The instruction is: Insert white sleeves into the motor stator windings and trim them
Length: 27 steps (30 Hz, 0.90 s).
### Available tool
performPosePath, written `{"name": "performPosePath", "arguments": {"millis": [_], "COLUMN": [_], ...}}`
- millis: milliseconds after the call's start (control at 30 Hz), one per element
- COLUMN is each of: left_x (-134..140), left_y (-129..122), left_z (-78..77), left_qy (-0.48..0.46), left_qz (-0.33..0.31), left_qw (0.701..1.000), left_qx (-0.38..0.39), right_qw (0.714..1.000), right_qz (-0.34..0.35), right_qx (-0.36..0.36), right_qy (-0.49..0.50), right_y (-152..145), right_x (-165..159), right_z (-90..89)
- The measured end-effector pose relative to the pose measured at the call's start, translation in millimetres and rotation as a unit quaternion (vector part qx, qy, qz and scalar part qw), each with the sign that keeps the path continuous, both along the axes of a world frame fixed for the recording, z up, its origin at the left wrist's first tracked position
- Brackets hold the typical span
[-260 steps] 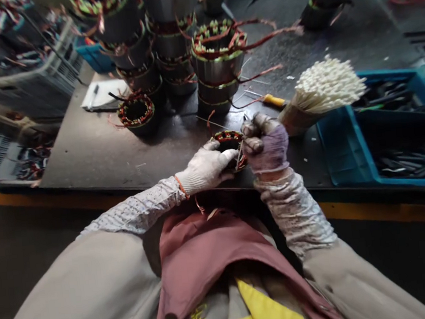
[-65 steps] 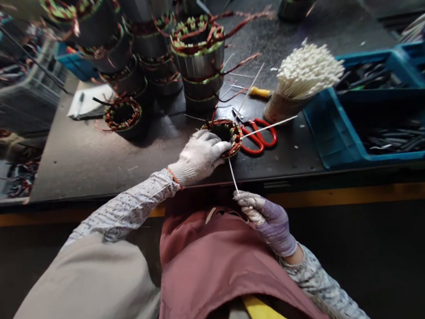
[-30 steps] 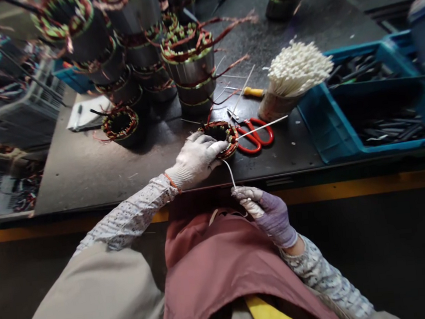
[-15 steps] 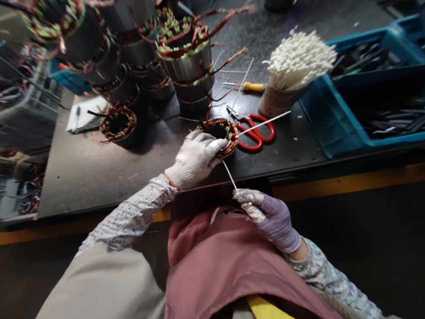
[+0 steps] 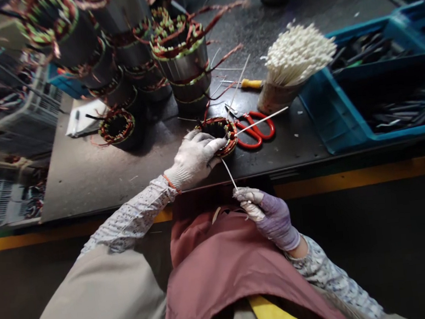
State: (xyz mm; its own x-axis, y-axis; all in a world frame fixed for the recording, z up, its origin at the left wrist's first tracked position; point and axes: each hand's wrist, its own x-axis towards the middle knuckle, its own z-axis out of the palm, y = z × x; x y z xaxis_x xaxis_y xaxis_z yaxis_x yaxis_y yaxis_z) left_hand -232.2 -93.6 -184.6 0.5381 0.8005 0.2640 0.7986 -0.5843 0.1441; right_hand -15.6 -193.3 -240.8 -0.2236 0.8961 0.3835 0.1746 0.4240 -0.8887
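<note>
A motor stator (image 5: pixel 230 148) wound with copper wire stands near the table's front edge. My left hand (image 5: pixel 199 153), in a white glove, is closed on its left side, with the thumb across the rim. A thin white cord (image 5: pixel 229 173) runs from the stator's near side down to my right hand (image 5: pixel 266 214). That hand, in a purple and white glove, pinches the cord's end below the table edge. Another white stick-like cord (image 5: pixel 263 120) juts from the stator's right side, over red-handled scissors (image 5: pixel 256 129) that lie beside it.
Stacked stators (image 5: pixel 180 62) stand behind, with a single small stator (image 5: pixel 117 127) at left. A bundle of white cords (image 5: pixel 298 56) fills a can beside a yellow-handled tool (image 5: pixel 251 83). Blue bins (image 5: pixel 338 117) hold dark pieces at right; a grey crate (image 5: pixel 24 117) is at far left.
The view has shifted slightly. Both hands keep their places on the stator and the cord, and the cord stays stretched between them.
</note>
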Motion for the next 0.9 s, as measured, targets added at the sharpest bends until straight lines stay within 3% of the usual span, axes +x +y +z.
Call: {"name": "performPosePath", "arguments": {"millis": [633,900], "left_x": [0.3,-0.8], "left_y": [0.8,0.6], "left_z": [0.0,-1.4], "left_qy": [0.001,-0.001], "left_qz": [-0.001,-0.008], "left_qw": [1.000,1.000], "left_qx": [-0.004,-0.007], "right_qw": [0.999,0.988], "right_qz": [-0.027,-0.065], "right_qx": [-0.025,-0.143], "right_qy": [-0.021,-0.008], "right_y": [2.2,-3.8], "right_x": [-4.5,-5.0], "right_z": [5.6,23.2]}}
